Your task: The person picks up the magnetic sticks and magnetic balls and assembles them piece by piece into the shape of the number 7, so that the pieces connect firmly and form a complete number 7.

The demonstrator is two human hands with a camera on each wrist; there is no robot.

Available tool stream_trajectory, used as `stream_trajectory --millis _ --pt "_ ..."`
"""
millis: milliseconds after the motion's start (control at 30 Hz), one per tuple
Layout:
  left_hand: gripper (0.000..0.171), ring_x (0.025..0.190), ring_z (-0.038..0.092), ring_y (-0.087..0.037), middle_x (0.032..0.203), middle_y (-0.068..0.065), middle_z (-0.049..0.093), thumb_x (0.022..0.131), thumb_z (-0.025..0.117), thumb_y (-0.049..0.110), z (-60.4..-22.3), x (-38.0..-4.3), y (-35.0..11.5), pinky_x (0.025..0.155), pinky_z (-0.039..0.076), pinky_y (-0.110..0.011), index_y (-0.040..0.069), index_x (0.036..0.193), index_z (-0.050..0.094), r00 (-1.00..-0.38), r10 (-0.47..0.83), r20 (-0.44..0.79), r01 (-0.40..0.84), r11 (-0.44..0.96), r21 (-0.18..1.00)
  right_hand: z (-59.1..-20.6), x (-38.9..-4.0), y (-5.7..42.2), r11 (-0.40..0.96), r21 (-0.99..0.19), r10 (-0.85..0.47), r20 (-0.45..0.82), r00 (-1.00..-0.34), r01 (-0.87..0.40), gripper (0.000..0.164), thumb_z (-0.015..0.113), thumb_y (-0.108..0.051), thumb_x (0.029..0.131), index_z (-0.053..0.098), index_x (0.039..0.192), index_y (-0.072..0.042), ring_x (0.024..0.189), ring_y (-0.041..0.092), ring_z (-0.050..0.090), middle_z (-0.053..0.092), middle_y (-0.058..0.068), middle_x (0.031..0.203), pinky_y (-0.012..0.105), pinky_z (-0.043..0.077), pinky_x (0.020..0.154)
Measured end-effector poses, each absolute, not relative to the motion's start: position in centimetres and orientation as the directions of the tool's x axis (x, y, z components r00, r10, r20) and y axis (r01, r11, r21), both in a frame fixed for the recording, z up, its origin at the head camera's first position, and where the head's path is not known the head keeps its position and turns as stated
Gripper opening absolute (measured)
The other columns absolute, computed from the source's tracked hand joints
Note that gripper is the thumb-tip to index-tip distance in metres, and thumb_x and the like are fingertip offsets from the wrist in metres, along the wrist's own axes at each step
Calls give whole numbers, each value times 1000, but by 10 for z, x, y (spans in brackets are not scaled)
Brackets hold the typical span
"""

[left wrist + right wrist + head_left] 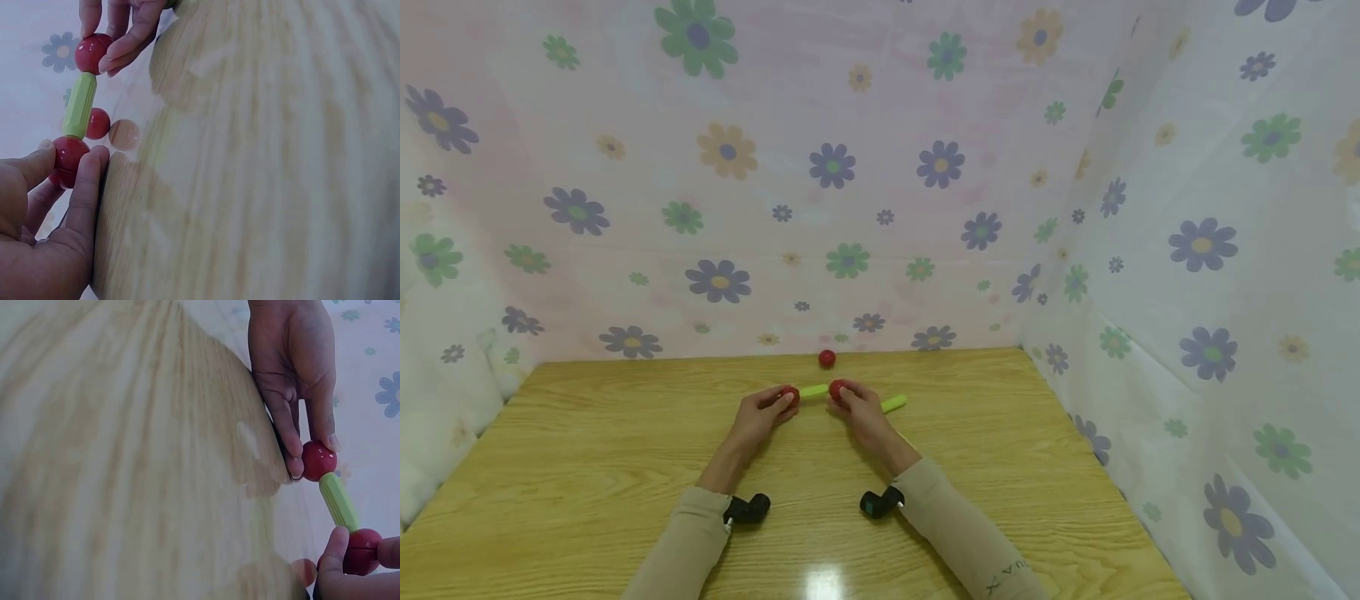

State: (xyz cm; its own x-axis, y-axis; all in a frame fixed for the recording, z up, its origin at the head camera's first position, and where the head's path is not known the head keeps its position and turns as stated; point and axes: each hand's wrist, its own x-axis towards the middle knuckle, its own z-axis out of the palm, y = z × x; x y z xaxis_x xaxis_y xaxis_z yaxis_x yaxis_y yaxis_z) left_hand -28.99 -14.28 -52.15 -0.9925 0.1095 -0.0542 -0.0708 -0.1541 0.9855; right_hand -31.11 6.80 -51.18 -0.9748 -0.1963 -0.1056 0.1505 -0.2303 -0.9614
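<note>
My left hand (758,417) pinches a red ball (70,155) between thumb and fingers. Another red ball (362,551) is pinched by my right hand (863,418). Between the two balls runs a ridged yellow-green rod (80,105), one end at each ball, so the three form a dumbbell shape. In the head view this rod lies nearly level, over the far part of the table. Fingers cover part of each ball.
A third red ball (827,358) sits at the table's far edge. Right of my right hand, a second yellow-green rod (895,404) lies on the wooden table (625,450), partly hidden by the hand. Flower-patterned sheets (880,183) stand behind and at both sides.
</note>
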Motion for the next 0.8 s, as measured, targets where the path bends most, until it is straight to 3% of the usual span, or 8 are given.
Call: stream_trajectory --millis 167,367,600,800 --pt "50 116 67 -27 146 -38 40 106 52 4 -521 -290 -143 99 56 -28 -13 150 37 -992 105 -65 -81 -159 984 -512 -310 67 -237 -960 -187 -109 -976 152 41 39 -3 110 38 145 17 113 30 64 44 36 144 32 55 102" --pt "49 107 71 -22 141 -38 46 106 54 6 -520 -290 -144 95 57 -27 -13 149 41 -994 98 -54 -66 -127 990 -513 -311 67 -234 -959 -194 -116 -974 161 41 38 -4 110 37 146 17 119 35 61 44 35 144 33 55 103" --pt "49 99 73 -18 135 -34 53 104 57 7 -519 -291 -142 91 59 -24 -11 148 44 -994 64 -88 -95 -123 988 -514 -311 68 -203 -966 -208 -117 -971 160 40 38 -4 110 40 145 15 106 21 66 49 33 141 29 57 98" --pt "49 97 73 -17 130 -28 56 104 59 8 -517 -291 -140 91 59 -24 -10 147 45 -993 53 -106 -112 -125 986 -516 -311 69 -178 -971 -205 -120 -971 157 40 38 -5 111 40 146 15 103 18 67 49 33 142 28 58 96"
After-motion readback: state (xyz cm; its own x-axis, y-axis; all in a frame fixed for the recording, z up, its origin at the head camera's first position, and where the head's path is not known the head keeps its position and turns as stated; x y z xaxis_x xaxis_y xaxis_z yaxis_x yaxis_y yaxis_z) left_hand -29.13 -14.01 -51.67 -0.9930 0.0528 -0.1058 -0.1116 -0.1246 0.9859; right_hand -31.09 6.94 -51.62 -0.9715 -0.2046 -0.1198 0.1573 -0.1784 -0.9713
